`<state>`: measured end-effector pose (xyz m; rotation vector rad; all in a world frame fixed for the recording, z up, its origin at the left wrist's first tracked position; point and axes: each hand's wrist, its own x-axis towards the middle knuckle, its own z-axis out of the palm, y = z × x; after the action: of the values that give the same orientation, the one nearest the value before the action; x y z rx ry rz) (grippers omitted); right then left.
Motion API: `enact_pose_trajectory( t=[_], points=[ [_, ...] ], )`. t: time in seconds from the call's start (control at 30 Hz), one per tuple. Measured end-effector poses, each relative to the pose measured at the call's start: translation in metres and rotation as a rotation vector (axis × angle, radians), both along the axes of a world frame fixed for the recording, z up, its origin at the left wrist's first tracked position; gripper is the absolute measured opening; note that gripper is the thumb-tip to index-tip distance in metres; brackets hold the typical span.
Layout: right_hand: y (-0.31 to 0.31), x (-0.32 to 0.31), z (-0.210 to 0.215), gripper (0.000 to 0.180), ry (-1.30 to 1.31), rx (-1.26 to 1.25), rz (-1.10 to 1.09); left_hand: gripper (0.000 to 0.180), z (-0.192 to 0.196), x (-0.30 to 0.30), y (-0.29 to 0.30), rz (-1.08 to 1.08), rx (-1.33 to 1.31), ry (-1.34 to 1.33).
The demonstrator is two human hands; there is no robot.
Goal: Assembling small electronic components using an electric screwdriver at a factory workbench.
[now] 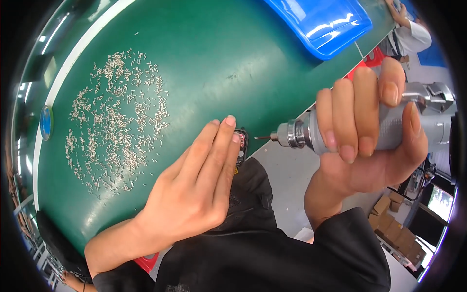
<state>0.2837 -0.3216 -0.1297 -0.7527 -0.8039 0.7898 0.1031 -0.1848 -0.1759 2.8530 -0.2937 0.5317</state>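
I see: green table (204, 53) with white edge; blue tray (321, 22) far right; grey floor (287, 180) near right; cardboard boxes (396, 233) stacked beyond it.

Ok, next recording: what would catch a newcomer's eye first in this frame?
Probably the right hand, wrapped around a grey electric screwdriver whose bit points left at a small dark part at the edge of the green table. The left hand rests flat beside that part, fingertips on it. Further left, a wide scatter of small pale screws covers the green surface, and a blue tray sits at the far edge.
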Motion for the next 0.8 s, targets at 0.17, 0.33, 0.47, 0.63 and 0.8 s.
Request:
enact_pose_trajectory(
  t=[0.17, 0.33, 0.47, 0.63, 0.8],
  points=[
    [0.011, 0.001, -0.013, 0.023, -0.011, -0.010, 0.028, 0.042, -0.003, -0.002, 0.002, 0.009, 0.013, -0.012],
    [0.013, 0.002, -0.019, 0.023, 0.008, -0.030, 0.033, 0.042, -0.003, -0.001, 0.001, 0.010, -0.018, -0.008],
    [0.015, 0.001, -0.016, 0.020, -0.023, -0.071, 0.051, 0.042, -0.003, -0.001, -0.001, 0.019, -0.035, -0.026],
    [0.029, 0.003, -0.031, 0.016, 0.029, 0.122, 0.252, 0.042, -0.004, 0.000, -0.002, 0.014, -0.052, -0.033],
    [0.036, 0.001, -0.003, 0.018, -0.276, -0.138, 0.333, 0.043, -0.006, 0.000, -0.002, -0.003, -0.007, -0.081]
  ],
)
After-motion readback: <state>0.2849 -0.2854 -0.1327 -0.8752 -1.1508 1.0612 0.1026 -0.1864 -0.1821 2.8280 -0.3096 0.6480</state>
